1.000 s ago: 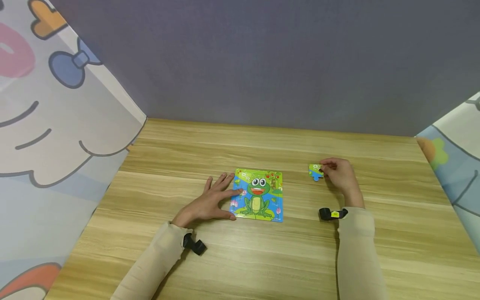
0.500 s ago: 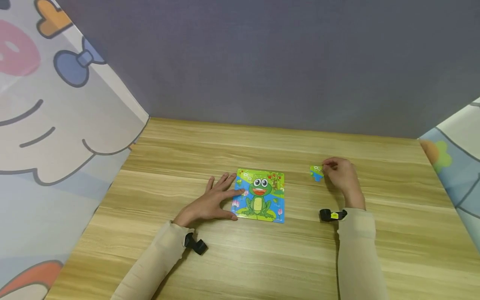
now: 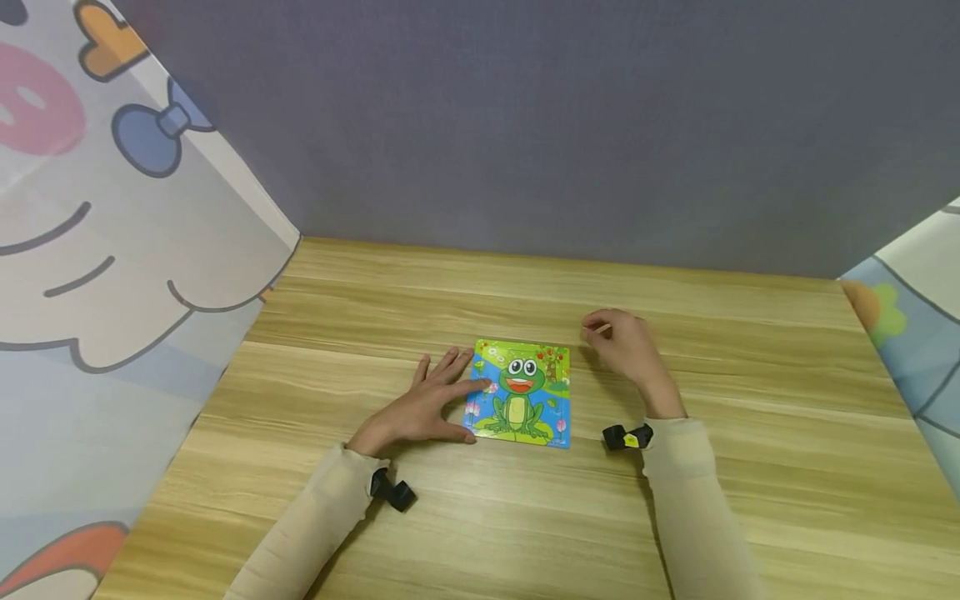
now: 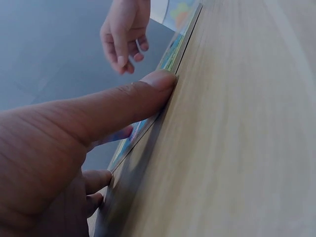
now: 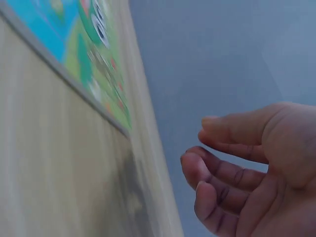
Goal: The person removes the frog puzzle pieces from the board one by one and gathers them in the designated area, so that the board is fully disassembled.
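Note:
A square frog jigsaw puzzle (image 3: 516,392) lies flat on the table, green and blue with a grinning frog. My left hand (image 3: 423,408) rests at its left edge with spread fingers; the index finger reaches over the picture and the thumb touches the lower left corner. In the left wrist view, the left thumb (image 4: 133,101) presses along the puzzle's edge. My right hand (image 3: 622,346) is just right of the puzzle, raised above the table. Its thumb and index fingertips meet in the right wrist view, the other fingers curled. I cannot tell whether a puzzle piece is between them.
The wooden table (image 3: 450,525) backs onto a grey panel (image 3: 525,125). A cartoon-printed wall (image 3: 135,233) stands at the left and another printed panel (image 3: 915,333) at the right. Both wrists carry small black camera mounts.
The right hand has moved left, closer to the puzzle. The green and blue puzzle piece at its fingertips turned and is now out of sight. The left hand stays in place.

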Available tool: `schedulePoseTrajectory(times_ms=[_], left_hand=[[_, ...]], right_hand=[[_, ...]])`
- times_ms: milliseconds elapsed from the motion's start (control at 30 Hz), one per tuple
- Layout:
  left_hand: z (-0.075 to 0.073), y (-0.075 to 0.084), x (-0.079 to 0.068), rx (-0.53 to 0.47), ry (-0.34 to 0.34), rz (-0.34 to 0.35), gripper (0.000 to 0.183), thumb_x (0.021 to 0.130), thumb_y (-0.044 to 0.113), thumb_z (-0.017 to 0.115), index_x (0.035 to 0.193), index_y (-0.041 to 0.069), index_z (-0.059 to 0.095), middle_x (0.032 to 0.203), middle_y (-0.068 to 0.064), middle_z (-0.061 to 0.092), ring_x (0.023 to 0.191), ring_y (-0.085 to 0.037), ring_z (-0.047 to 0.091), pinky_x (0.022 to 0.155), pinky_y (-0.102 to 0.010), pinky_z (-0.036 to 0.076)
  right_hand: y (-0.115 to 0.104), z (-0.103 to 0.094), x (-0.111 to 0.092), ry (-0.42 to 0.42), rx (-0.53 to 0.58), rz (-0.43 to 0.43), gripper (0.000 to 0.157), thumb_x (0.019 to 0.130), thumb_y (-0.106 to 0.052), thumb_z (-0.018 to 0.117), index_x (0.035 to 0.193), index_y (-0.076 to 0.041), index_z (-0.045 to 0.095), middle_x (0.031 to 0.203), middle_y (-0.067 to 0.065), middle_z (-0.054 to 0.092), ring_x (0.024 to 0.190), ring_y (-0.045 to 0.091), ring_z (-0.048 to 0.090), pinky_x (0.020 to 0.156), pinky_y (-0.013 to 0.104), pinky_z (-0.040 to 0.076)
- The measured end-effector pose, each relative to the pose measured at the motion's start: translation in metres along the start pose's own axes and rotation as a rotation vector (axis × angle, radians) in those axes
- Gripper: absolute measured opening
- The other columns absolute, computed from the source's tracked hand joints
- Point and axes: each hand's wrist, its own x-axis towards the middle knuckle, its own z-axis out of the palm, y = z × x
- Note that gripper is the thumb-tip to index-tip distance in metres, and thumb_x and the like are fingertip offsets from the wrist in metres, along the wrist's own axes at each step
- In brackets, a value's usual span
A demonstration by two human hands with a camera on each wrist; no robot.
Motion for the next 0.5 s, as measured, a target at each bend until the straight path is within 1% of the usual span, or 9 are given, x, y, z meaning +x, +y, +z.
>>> schedulePoseTrajectory(times_ms=[133, 200, 300, 433, 500], left_hand=[[0.0, 0.0, 0.0, 0.008, 0.004, -0.006, 0.083, 0.081, 0.044, 0.082, 0.152, 0.027, 0.044, 0.171, -0.013, 0.004, 0.159, -0.036, -0.005, 0.12, -0.068, -0.01], [0.0, 0.0, 0.0, 0.012, 0.004, -0.01, 0.083, 0.081, 0.044, 0.082, 0.153, 0.027, 0.043, 0.171, -0.013, 0.005, 0.159, -0.036, -0.004, 0.12, -0.069, -0.009], [0.0, 0.0, 0.0, 0.016, 0.002, -0.013, 0.083, 0.081, 0.043, 0.082, 0.153, 0.027, 0.042, 0.171, -0.013, 0.005, 0.159, -0.036, -0.004, 0.12, -0.069, -0.008], [0.001, 0.0, 0.0, 0.018, -0.003, -0.011, 0.084, 0.082, 0.043, 0.081, 0.154, 0.027, 0.041, 0.171, -0.013, 0.004, 0.159, -0.037, -0.005, 0.12, -0.069, -0.008], [0.001, 0.0, 0.001, 0.014, -0.002, -0.007, 0.084, 0.082, 0.043, 0.081, 0.154, 0.027, 0.041, 0.171, -0.013, 0.003, 0.158, -0.037, -0.005, 0.119, -0.07, -0.008]], right_hand=[[-0.015, 0.021, 0.003, -0.06, 0.031, -0.067, 0.025, 0.098, -0.012, 0.062, 0.118, 0.001, 0.069, 0.117, 0.021, 0.071, 0.095, 0.033, 0.072, 0.08, 0.045, 0.058], [-0.023, 0.032, 0.005, -0.094, 0.041, -0.108, 0.024, 0.097, -0.012, 0.063, 0.116, 0.0, 0.07, 0.117, 0.019, 0.071, 0.094, 0.03, 0.071, 0.08, 0.042, 0.058], [-0.033, 0.046, 0.006, -0.141, 0.045, -0.171, 0.023, 0.095, -0.01, 0.066, 0.115, -0.001, 0.071, 0.115, 0.016, 0.071, 0.089, 0.023, 0.068, 0.077, 0.036, 0.056], [-0.042, 0.061, 0.006, -0.207, 0.032, -0.253, 0.024, 0.094, -0.011, 0.068, 0.116, -0.002, 0.071, 0.116, 0.014, 0.07, 0.083, 0.017, 0.062, 0.073, 0.031, 0.052], [-0.045, 0.066, 0.006, -0.237, 0.026, -0.275, 0.025, 0.094, -0.012, 0.069, 0.117, -0.002, 0.071, 0.118, 0.013, 0.068, 0.081, 0.015, 0.062, 0.072, 0.029, 0.053]])
